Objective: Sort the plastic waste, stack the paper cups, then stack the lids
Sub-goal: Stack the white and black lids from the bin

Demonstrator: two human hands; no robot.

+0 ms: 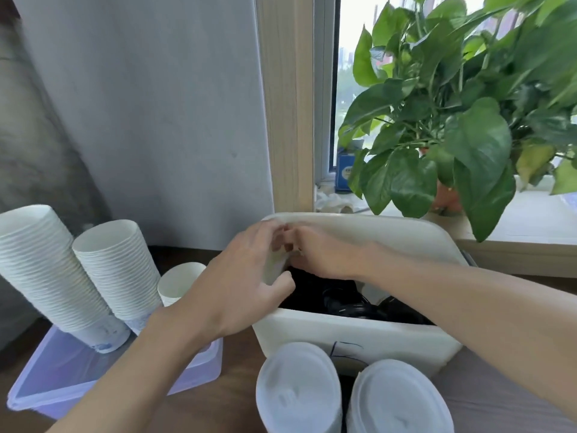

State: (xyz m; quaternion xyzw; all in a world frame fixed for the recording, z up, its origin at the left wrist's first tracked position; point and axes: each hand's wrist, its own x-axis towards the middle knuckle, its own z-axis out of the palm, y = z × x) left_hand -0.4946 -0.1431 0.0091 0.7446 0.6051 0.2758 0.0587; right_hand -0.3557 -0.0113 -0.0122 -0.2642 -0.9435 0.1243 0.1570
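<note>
Both hands meet over the white bin [352, 335], which is lined with something black. My left hand [240, 276] grips a pale paper cup [274, 265] at the bin's left rim. My right hand [321, 251] touches the same cup near its top with its fingertips. Two tall leaning stacks of paper cups [40, 264] [118, 270] stand in a clear plastic tray [62, 376] on the left. A short cup stack [178, 282] stands beside them. Two stacks of white lids [298, 389] [396, 401] rise in front of the bin.
A leafy potted plant [462, 114] stands on the window sill at the right, its leaves hanging over the bin's far corner. A grey wall and a wooden window frame [287, 104] close the back. Brown tabletop [237, 392] shows between tray and lids.
</note>
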